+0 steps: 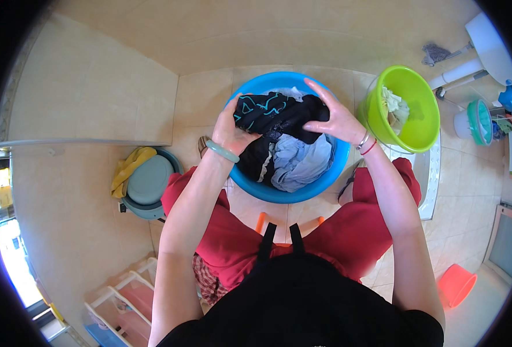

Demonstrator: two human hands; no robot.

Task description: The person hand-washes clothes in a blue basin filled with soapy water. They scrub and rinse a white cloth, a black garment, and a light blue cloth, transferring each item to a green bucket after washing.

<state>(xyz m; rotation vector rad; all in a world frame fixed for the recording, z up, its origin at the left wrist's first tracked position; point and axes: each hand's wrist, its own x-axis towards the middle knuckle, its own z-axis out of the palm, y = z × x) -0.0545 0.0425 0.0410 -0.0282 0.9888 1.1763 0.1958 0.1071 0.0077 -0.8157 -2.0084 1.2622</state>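
Wet laundry lies in a round blue basin [335, 165] in front of me. My left hand [231, 128], with a pale green bangle at its wrist, grips the left side of a black garment [279, 113] with teal line patterns. At that garment's right side is my right hand [338, 118], its thumb and forefinger spread wide and the thumb against the cloth. Its other fingers are partly hidden. Below them a light blue garment [299, 162] is bunched up beside more black cloth [253, 159] with a whitish ruffled edge.
A lime green bucket [426, 124] holding pale cloth [396, 110] stands right of the basin. To the left, a yellow cloth [130, 168] hangs over a stack of grey-blue basins [150, 179]. A white rack [117, 295] and a small orange bucket [458, 285] are nearer me.
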